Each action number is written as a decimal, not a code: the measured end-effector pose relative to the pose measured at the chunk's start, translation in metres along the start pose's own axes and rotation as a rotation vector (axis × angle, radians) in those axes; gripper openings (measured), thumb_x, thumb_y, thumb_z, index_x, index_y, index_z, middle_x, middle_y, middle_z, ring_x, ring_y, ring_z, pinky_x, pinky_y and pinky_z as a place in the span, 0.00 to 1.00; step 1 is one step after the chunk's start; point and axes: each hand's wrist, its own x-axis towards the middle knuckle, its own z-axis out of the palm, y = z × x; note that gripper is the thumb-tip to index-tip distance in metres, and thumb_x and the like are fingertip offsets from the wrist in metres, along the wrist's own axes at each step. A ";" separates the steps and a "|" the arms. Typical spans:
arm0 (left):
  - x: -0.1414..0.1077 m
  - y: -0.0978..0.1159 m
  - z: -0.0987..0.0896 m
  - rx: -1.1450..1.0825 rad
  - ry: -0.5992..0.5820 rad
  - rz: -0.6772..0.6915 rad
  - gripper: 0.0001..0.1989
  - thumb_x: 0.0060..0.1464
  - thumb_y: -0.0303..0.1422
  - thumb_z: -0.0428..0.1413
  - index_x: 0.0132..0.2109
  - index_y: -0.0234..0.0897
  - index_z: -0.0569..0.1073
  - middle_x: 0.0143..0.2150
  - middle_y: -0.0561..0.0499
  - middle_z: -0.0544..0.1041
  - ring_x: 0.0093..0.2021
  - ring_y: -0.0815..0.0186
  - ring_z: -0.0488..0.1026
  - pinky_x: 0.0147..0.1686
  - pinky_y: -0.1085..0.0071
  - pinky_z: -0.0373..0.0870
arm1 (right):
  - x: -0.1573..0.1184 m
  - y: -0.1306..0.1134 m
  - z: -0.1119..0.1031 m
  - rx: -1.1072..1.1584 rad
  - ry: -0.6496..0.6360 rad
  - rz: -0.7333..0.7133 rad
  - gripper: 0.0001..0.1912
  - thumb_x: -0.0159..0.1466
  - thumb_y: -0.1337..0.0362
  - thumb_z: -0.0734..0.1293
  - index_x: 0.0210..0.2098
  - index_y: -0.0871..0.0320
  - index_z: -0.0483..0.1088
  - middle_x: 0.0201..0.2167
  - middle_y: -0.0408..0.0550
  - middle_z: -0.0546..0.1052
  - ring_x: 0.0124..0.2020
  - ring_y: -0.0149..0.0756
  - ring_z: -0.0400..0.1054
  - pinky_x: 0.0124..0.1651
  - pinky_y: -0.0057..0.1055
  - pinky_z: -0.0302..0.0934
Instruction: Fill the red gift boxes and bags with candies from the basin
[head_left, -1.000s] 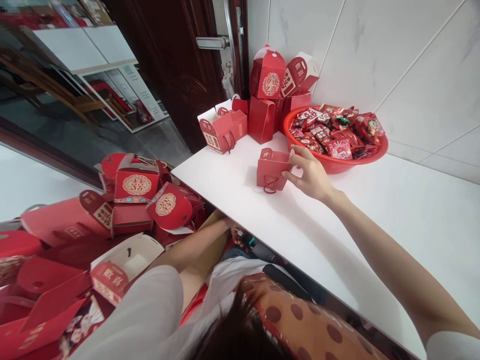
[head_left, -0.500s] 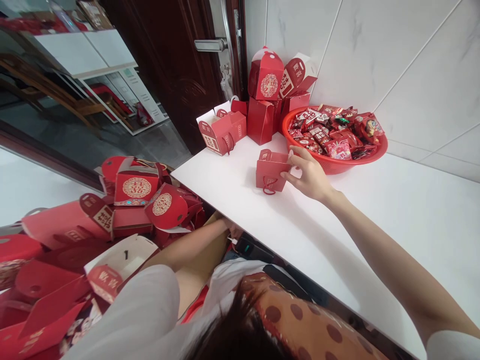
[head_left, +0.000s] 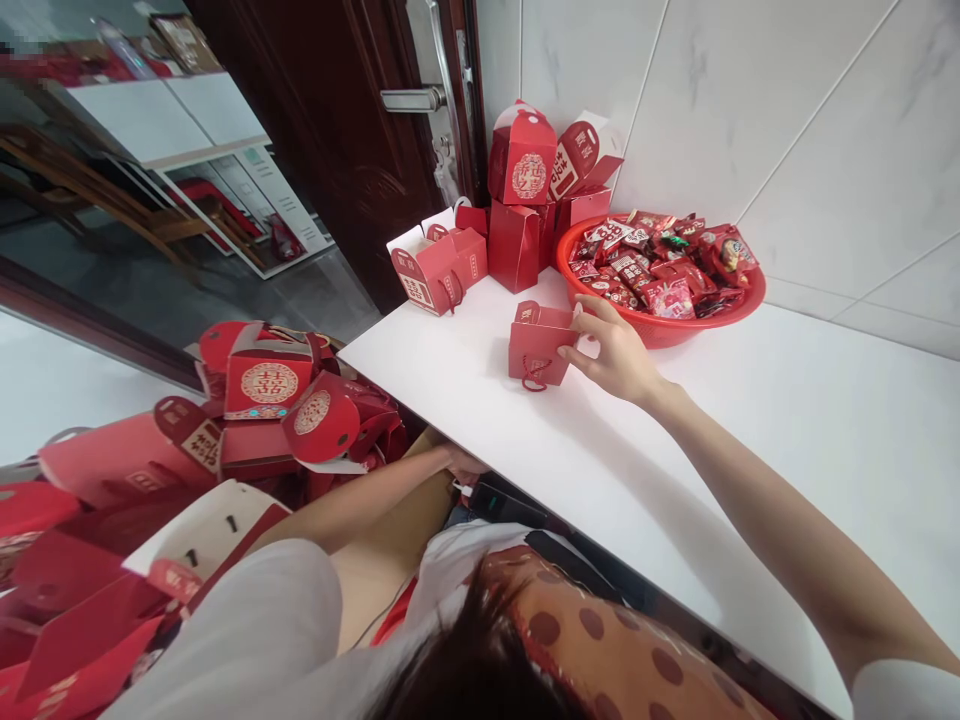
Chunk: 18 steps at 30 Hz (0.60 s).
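Note:
A small red gift box (head_left: 538,350) with a red cord handle stands on the white table (head_left: 465,370). My right hand (head_left: 611,350) grips its right edge between thumb and fingers. Just behind that hand sits a red basket (head_left: 675,333) heaped with wrapped sweets (head_left: 645,270). My left hand (head_left: 466,464) is low at the table's front edge, beside a black device with a white plug; its fingers are mostly hidden under the edge.
More red boxes (head_left: 523,155) are stacked at the back of the table by the door (head_left: 330,120). An open box (head_left: 431,270) lies left of them. Many red boxes (head_left: 270,375) are piled at the left, below table level. A tiled wall (head_left: 825,150) rises behind.
The view has shifted slightly. A white-lined box in the left pile has tipped and moved left, near my left arm. My right hand keeps its hold on the small box.

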 end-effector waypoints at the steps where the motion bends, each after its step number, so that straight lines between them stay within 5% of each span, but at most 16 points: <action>1: 0.000 -0.002 -0.001 -0.023 -0.027 -0.030 0.19 0.65 0.39 0.57 0.58 0.35 0.71 0.57 0.42 0.74 0.52 0.57 0.75 0.50 0.54 0.75 | 0.000 0.000 0.000 0.003 0.001 0.000 0.06 0.62 0.62 0.67 0.37 0.56 0.69 0.64 0.62 0.66 0.53 0.55 0.72 0.48 0.51 0.71; 10: 0.007 -0.010 -0.013 -0.177 -0.206 -0.185 0.19 0.64 0.38 0.57 0.58 0.34 0.71 0.57 0.42 0.74 0.54 0.56 0.74 0.53 0.51 0.74 | 0.000 0.001 0.001 0.014 0.002 -0.013 0.06 0.62 0.62 0.67 0.36 0.56 0.69 0.64 0.63 0.66 0.53 0.55 0.71 0.48 0.51 0.71; 18: 0.013 -0.016 -0.016 -0.157 -0.244 -0.160 0.20 0.64 0.40 0.57 0.58 0.35 0.71 0.59 0.42 0.73 0.56 0.54 0.73 0.55 0.49 0.72 | -0.002 0.004 0.000 0.029 0.014 -0.039 0.06 0.62 0.60 0.67 0.36 0.55 0.69 0.62 0.60 0.67 0.54 0.56 0.71 0.48 0.52 0.71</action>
